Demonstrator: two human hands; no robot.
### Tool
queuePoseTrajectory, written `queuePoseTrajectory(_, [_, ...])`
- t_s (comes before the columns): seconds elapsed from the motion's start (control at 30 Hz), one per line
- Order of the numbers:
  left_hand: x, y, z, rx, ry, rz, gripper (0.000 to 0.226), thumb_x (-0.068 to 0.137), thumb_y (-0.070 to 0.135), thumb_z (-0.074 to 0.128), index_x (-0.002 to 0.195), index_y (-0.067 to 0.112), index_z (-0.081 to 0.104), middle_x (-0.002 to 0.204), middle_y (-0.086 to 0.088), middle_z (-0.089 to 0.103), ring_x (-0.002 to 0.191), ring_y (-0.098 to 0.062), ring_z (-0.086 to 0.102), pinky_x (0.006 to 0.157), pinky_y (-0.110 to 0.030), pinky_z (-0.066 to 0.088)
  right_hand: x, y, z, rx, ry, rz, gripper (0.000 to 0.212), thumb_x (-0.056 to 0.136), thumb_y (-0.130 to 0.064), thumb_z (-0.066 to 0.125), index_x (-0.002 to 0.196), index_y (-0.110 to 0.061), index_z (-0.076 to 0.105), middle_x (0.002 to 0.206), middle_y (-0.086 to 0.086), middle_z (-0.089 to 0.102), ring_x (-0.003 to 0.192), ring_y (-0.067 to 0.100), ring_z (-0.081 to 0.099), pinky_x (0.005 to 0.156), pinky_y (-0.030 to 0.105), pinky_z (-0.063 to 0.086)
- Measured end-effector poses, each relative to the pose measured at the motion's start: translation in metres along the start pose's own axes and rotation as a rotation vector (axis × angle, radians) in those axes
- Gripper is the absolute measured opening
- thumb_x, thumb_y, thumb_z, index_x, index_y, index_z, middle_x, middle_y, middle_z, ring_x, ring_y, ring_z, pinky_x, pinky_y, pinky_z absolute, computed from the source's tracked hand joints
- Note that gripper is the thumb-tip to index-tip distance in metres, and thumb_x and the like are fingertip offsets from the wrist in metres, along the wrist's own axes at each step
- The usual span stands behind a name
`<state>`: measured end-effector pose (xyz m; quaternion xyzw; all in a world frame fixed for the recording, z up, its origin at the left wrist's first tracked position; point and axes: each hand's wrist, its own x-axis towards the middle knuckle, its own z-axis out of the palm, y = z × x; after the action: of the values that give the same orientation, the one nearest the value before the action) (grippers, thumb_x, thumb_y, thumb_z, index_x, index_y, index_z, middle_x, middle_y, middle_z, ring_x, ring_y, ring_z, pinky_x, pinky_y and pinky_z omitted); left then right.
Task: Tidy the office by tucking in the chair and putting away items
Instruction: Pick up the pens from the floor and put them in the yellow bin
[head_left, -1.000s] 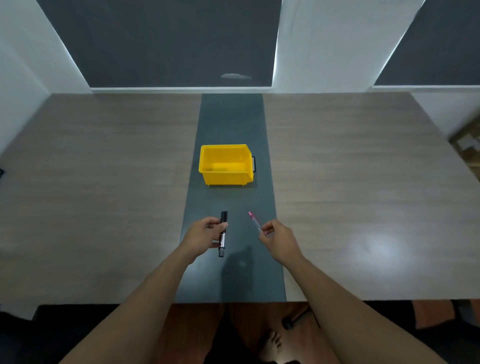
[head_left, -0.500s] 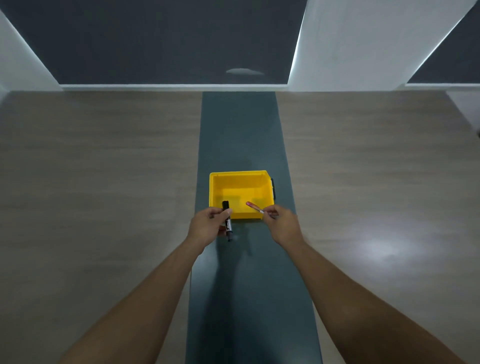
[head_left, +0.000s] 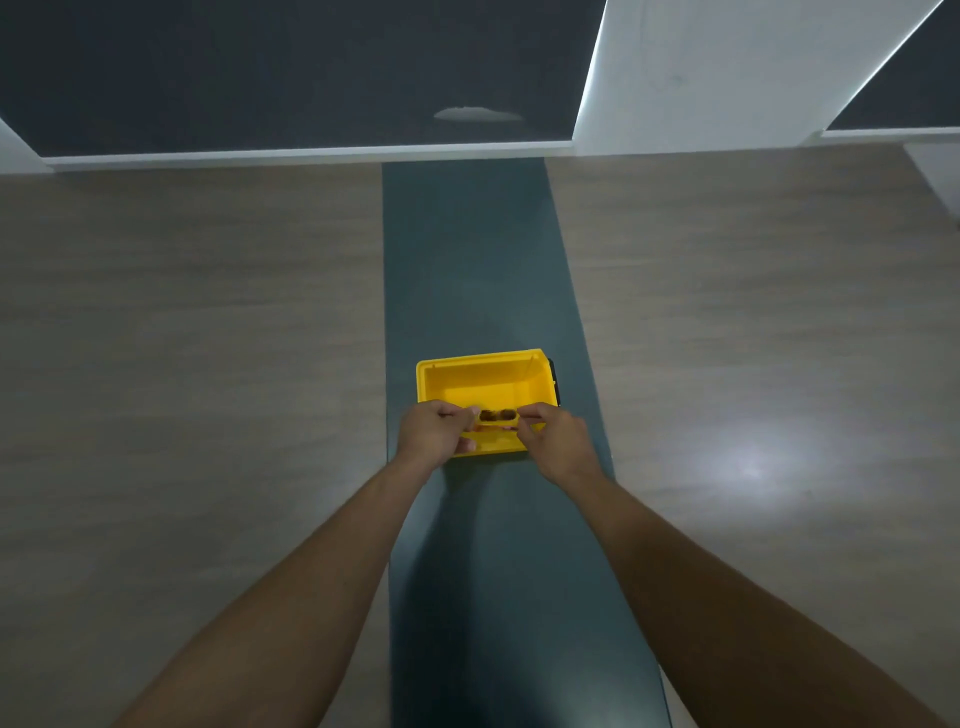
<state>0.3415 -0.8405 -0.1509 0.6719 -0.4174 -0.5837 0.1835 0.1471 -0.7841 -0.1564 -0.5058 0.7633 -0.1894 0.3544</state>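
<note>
Your left hand (head_left: 435, 434) & right hand (head_left: 556, 439) sit curled at the yellow bin (head_left: 485, 379) front lip; contents can't tell. Release too early & items could bounce out onto the table (head_left: 208, 338).

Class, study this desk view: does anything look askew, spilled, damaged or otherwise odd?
Little stands out. The yellow bin sits slightly rotated on the dark centre strip, not square to its edges. Both hands, left hand and right hand, are at its near rim. Nothing looks spilled or broken; what the hands hold is too blurred to tell.
</note>
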Motion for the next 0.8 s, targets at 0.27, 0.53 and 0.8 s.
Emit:
queuePoseTrajectory(0.27, [-0.007, -0.001, -0.004, 0.023, -0.065, 0.058, 0.019, 0.103, 0.033, 0.070, 0.104, 0.015, 0.077, 0.107, -0.006, 0.080, 0.086, -0.025, 0.081, 0.076, -0.032, 0.068, -0.015, 0.004, -0.012, -0.005, 0.039, 0.009, 0.036, 0.103, -0.028, 0.066, 0.138, -0.017, 0.070, 0.130, 0.005, 0.072, 0.110, 0.026, 0.070, 0.086, 0.034, 0.057])
queuePoseTrajectory(0.53, [-0.048, 0.013, 0.026, 0.063, -0.141, 0.114, 0.022, 0.106, 0.031, 0.065, 0.111, 0.011, 0.075, 0.106, -0.004, 0.082, 0.091, -0.030, 0.080, 0.077, -0.033, 0.067, -0.056, 0.022, -0.045, 0.026, 0.134, 0.048, 0.030, 0.098, -0.026, 0.072, 0.125, -0.013, 0.075, 0.121, 0.005, 0.078, 0.106, 0.023, 0.072, 0.089, 0.027, 0.053])
queuePoseTrajectory(0.8, [-0.123, 0.022, 0.090, 0.186, -0.274, 0.206, 0.023, 0.107, 0.027, 0.062, 0.116, 0.009, 0.073, 0.107, -0.006, 0.080, 0.086, -0.028, 0.078, 0.070, -0.033, 0.063, -0.141, 0.073, -0.090, 0.091, 0.275, 0.131, 0.025, 0.096, -0.021, 0.072, 0.120, -0.013, 0.076, 0.113, 0.004, 0.078, 0.088, 0.018, 0.070, 0.086, 0.023, 0.053])
